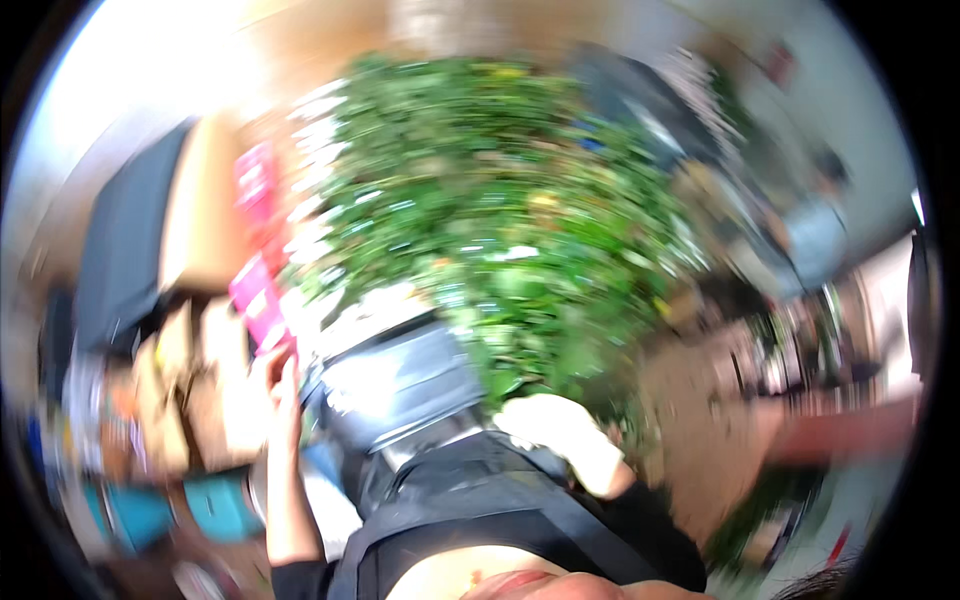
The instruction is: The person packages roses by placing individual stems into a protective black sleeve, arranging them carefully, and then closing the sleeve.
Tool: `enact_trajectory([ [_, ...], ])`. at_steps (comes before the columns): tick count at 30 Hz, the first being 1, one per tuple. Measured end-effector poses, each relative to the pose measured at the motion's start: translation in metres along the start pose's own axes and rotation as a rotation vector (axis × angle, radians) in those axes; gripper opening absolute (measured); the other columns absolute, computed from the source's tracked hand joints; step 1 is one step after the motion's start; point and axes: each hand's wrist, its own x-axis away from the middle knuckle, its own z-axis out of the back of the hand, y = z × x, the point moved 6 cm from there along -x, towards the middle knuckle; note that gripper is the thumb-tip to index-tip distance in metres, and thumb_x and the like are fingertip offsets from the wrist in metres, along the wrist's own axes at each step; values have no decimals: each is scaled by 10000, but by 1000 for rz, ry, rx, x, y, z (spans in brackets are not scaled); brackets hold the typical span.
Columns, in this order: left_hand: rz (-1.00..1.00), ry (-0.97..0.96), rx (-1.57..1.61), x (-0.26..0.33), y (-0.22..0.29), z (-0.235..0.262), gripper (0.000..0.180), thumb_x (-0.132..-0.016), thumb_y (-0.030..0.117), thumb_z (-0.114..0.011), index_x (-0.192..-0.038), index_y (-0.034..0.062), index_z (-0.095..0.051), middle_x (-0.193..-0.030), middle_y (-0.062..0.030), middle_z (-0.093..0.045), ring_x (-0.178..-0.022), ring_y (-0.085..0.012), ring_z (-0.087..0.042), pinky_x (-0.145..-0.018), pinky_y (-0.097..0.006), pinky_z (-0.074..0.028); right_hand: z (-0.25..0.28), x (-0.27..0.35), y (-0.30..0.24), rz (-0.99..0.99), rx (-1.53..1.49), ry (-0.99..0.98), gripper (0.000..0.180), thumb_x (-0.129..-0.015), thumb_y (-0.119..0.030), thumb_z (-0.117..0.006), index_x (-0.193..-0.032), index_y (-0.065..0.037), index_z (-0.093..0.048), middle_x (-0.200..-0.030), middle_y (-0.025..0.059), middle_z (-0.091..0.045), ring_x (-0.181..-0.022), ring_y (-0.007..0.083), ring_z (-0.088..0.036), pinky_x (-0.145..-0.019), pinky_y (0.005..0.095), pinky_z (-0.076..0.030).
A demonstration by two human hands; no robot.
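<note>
My bare left hand (281, 378) is raised at the left, its fingers closed at the lower end of a flat pink packet (262, 303). Motion blur smears the fingertips and the packet's edges. My right hand (562, 432) wears a whitish glove and is held in front of my waist, by the near edge of a big heap of green leafy stems (500, 240). The glove's fingers are too blurred to make out, and nothing distinct shows in them. Between my hands lies a shiny dark grey box or bag-like thing (400, 385).
More pink packets (256, 185) line the heap's left side. Cardboard boxes (190, 385) and teal bins (220, 508) stand at the left, beside a large tan-and-dark block (205, 215). At the right, another person (815, 235) in light blue sits or bends near the brown floor (700, 440).
</note>
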Motion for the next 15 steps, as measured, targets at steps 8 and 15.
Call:
enact_trajectory([
  [8,241,420,-93,36,-147,83,267,-935,151,-712,-1175,40,-672,-1031,-84,-648,-868,-175,-631,-800,-303,-527,-101,0,-104,372,-145,-98,409,-1092,-307,-524,-1270,35,-659,-971,183,-770,-824,224,-747,-758,321,-593],
  [15,246,192,-229,-38,-152,39,351,-963,368,-644,-978,39,-767,-949,-185,-694,-883,-340,-686,-815,-421,-539,-125,-35,-101,336,112,-99,344,-1091,-225,-517,-1270,29,-666,-1017,161,-768,-864,189,-742,-790,292,-585],
])
